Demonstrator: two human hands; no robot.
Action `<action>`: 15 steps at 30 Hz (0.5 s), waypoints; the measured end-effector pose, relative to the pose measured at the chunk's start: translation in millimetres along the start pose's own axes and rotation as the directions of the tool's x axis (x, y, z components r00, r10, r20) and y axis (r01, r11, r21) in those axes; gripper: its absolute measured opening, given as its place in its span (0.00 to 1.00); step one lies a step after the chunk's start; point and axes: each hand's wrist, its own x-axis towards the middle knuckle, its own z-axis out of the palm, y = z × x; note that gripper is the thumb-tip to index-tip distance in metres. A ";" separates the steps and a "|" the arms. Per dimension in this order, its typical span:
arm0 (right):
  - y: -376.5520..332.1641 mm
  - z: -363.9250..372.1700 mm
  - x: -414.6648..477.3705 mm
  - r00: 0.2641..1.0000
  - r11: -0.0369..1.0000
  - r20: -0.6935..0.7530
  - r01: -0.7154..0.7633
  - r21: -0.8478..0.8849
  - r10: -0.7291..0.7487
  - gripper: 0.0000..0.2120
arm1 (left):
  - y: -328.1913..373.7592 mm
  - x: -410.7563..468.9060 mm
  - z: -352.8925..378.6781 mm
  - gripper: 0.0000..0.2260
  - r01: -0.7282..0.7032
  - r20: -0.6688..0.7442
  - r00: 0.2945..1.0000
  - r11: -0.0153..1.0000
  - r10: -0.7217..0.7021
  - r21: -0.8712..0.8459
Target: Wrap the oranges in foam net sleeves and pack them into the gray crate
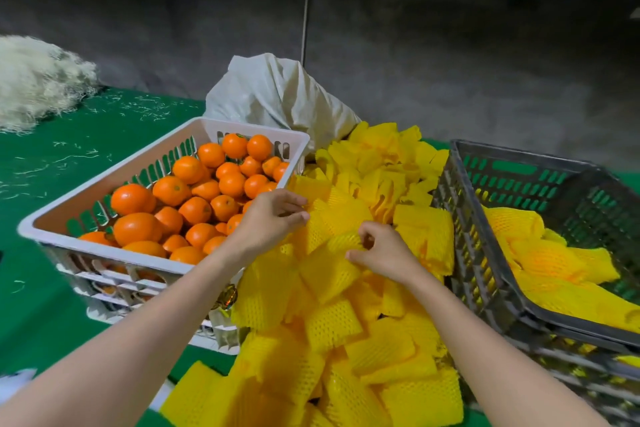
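Observation:
A white crate [114,180] at the left holds several loose oranges [194,210]. In the middle lies a big pile of yellow foam net sleeves [381,340]. My left hand [270,222] and my right hand [388,253] both pinch one yellow sleeve [341,227] on top of the pile, the left at its far end, the right at its near end. The gray crate [485,274] stands at the right and holds several oranges wrapped in yellow sleeves [550,260].
A white sack [277,94] stands behind the white crate. A heap of pale shredded fibre [38,83] lies at the far left on the green table cover [69,156]. Behind is a grey wall.

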 end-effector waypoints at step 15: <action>-56.8 -5.4 9.1 0.895 0.955 -0.393 0.275 0.113 -0.211 0.05 | 7.8 7.3 -22.1 0.12 -0.162 -0.051 0.985 0.985 0.164 0.057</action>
